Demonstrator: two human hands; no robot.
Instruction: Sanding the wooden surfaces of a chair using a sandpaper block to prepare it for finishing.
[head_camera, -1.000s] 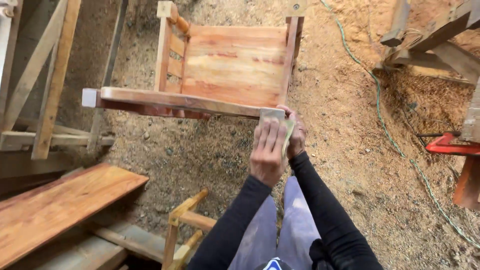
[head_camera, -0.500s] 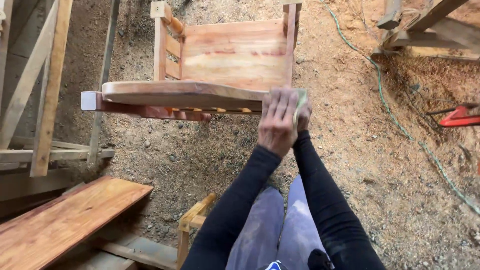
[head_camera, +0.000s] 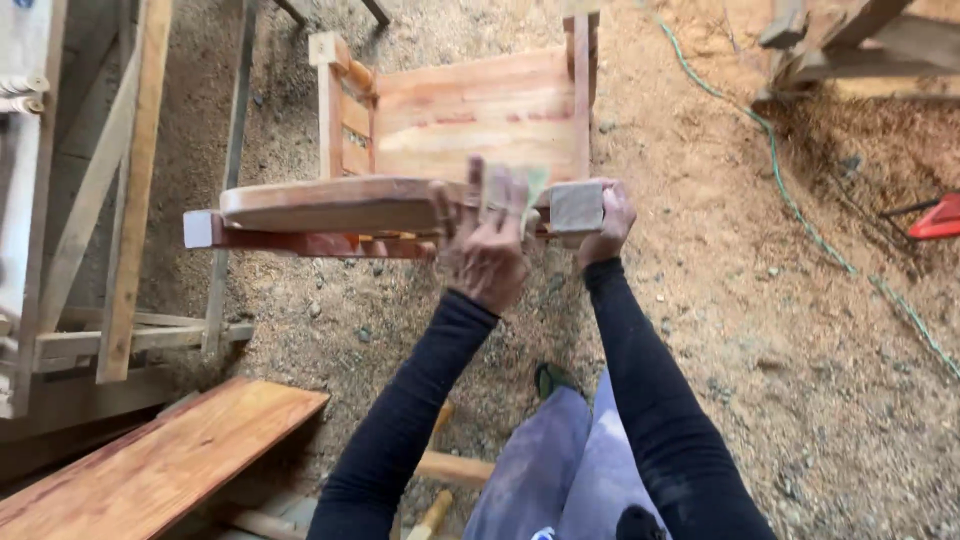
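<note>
A reddish wooden chair (head_camera: 470, 115) lies tipped over on the sawdust-covered ground, its curved top rail (head_camera: 330, 204) nearest to me. My left hand (head_camera: 488, 245) presses a greenish sheet of sandpaper (head_camera: 536, 184) against the rail near its right end; the hand is motion-blurred. My right hand (head_camera: 612, 225) grips the squared end of the chair's right post (head_camera: 577, 207), just beside the left hand. Both arms are in black sleeves.
A reddish plank (head_camera: 150, 470) lies at the lower left, with a wooden frame (head_camera: 130, 200) standing along the left side. A green hose (head_camera: 790, 190) runs across the dirt at right, past a red tool (head_camera: 935, 217). More timber pieces (head_camera: 850, 40) sit at the top right.
Both hands were together at the rail's right end. My left hand has slid left along the rail with the sandpaper, while my right hand has stayed at the post end.
</note>
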